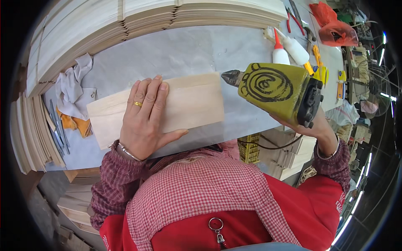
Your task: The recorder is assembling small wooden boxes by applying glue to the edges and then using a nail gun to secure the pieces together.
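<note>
My left hand (145, 119) lies flat on a pale wooden board (192, 100), its fingers stretched out over the surface and the thumb apart. The board lies slightly tilted across the grey-covered table. My right hand (307, 125) is closed on a yellow-green nail gun (270, 85) with a black spiral drawn on its side. The gun's body hides most of the fingers and the handle. Its dark pointed nose faces left, beside the board's right end and apart from it. A thin dark line (272, 148) hangs below the gun.
Stacked wooden strips (146, 16) line the table's far side, with more thin boards (33, 129) at the left. A grey rag (75, 90) and an orange cloth (74, 124) lie there. White glue bottles (280, 54), red-handled pliers (296, 23) and a red bag (333, 25) are at the far right.
</note>
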Motion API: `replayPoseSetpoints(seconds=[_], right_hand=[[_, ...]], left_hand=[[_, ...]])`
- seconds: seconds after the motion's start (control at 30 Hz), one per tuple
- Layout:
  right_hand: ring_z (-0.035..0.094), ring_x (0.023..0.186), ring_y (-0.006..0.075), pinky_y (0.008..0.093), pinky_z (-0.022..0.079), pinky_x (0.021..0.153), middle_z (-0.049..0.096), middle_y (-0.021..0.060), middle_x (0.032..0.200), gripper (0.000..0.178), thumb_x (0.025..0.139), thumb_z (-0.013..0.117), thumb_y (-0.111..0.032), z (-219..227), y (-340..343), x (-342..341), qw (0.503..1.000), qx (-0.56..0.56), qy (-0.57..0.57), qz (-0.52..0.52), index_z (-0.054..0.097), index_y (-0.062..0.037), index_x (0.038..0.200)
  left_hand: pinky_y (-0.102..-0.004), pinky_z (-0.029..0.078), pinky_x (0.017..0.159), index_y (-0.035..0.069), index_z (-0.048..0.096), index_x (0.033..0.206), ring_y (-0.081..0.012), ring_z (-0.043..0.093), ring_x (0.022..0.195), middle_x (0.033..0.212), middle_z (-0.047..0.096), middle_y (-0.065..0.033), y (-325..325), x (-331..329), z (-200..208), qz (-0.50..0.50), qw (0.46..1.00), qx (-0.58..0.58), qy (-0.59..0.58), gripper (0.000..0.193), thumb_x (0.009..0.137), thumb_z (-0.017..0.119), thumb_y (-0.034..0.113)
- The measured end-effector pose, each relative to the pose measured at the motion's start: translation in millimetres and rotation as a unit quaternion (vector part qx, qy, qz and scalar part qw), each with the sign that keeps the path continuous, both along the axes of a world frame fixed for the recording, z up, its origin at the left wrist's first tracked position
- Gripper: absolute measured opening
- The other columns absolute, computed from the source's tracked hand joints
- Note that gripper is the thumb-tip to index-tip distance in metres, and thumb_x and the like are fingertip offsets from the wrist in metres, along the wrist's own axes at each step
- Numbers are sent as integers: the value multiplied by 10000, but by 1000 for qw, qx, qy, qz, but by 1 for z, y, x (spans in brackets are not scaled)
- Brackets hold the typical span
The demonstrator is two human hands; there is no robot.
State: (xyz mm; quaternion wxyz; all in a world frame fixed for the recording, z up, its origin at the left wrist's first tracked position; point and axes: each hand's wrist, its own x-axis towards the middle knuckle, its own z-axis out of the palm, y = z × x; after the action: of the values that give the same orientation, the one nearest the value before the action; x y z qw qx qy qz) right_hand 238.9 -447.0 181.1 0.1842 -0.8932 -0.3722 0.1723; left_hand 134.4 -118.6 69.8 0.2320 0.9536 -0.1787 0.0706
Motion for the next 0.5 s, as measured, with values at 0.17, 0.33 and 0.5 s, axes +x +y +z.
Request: replayPoseSetpoints(seconds=[0.17, 0.33, 0.5], right_hand=[[533, 793, 280, 366, 424, 758, 622, 92, 980, 382, 627, 757, -214, 7, 8, 10, 996, -43, 74, -34, 604, -16, 917], [525, 827, 277, 369, 402, 798, 624, 84, 977, 438, 601, 774, -230, 8, -2, 12, 999, -36, 8, 24, 610, -18, 947], [524, 852, 273, 365, 385, 830, 626, 79, 980, 493, 581, 789, -233, -3, -12, 10, 999, -20, 26, -37, 611, -17, 987]], left_hand=[[-513, 256, 1107, -38, 370, 1367, -382, 367, 1290, 1414, 352, -229, 1, 1, 1, 2, 1000, -5, 19, 909, 700, 712, 476], [-513, 250, 1112, -42, 360, 1374, -382, 361, 1294, 1419, 344, -230, 1, 1, 1, 2, 1000, -7, 28, 904, 715, 697, 477], [-511, 246, 1115, -42, 354, 1378, -382, 357, 1299, 1421, 341, -230, 1, 0, 0, 1, 1000, -5, 28, 907, 719, 690, 483]])
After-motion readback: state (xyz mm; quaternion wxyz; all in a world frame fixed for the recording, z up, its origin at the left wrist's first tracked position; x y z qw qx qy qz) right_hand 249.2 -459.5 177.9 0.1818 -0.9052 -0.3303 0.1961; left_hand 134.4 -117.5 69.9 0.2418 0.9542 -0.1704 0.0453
